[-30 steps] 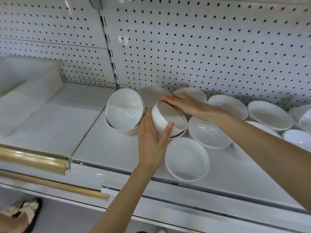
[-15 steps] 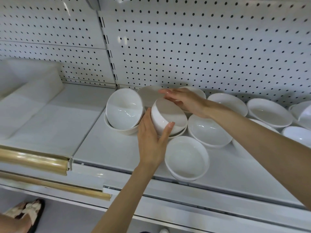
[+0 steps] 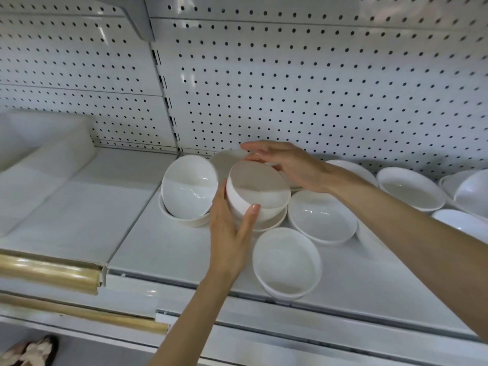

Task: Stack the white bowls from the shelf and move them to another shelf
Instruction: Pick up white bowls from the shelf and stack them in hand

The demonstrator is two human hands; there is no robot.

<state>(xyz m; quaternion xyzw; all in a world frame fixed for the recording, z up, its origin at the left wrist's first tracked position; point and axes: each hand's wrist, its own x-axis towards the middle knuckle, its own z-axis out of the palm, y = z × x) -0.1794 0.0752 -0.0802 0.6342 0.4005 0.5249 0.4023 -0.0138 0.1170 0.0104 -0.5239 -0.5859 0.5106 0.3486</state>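
Your left hand point(image 3: 229, 233) & right hand point(image 3: 287, 165) clasp the tilted white bowl point(image 3: 257, 191) at frame center, fingers on its wall & rim—glazed, slick, chippable, so grip both sides.

A white metal shelf point(image 3: 169, 249) backed by perforated pegboard point(image 3: 317, 83) is shown, its front edge fitted with a gold-coloured strip point(image 3: 47, 273) on the left section. White bowls are carried directly on the right section: a two-bowl stack point(image 3: 188, 191) at the left with its upper bowl tilted, a single bowl point(image 3: 286, 262) nearest the front edge, another point(image 3: 322, 216) behind it, and further bowls point(image 3: 410, 188) ranged towards the right along the back. A white block-shaped object point(image 3: 39, 159), blurred, is seen on the left section.
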